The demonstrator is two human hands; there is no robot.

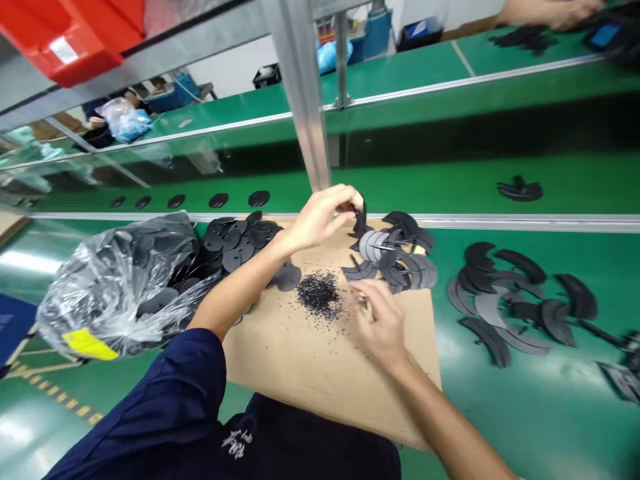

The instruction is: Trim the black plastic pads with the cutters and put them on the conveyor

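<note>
My left hand (325,213) reaches over the far edge of a cardboard sheet (295,363). Its thumb and fingers pinch a dark curved plastic piece (361,219), partly hidden by the fingertips. Close to me, my right hand (383,323) is closed, blurred by motion, just right of a heap of tiny black parts (319,295). Whatever its fingers hold is too small and smeared to name. Beyond that hand lie several black and grey crescent-shaped pieces (400,257) with thin stems, overlapping on the cardboard.
At left, a clear plastic bag (120,293) spills black round discs (235,243). More crescent pieces (505,300) lie right of the cardboard. Finished-looking round pieces (219,200) sit in a row on the green belt (425,183). A metal post (303,93) rises ahead; a co-worker's hand (565,13) shows beyond.
</note>
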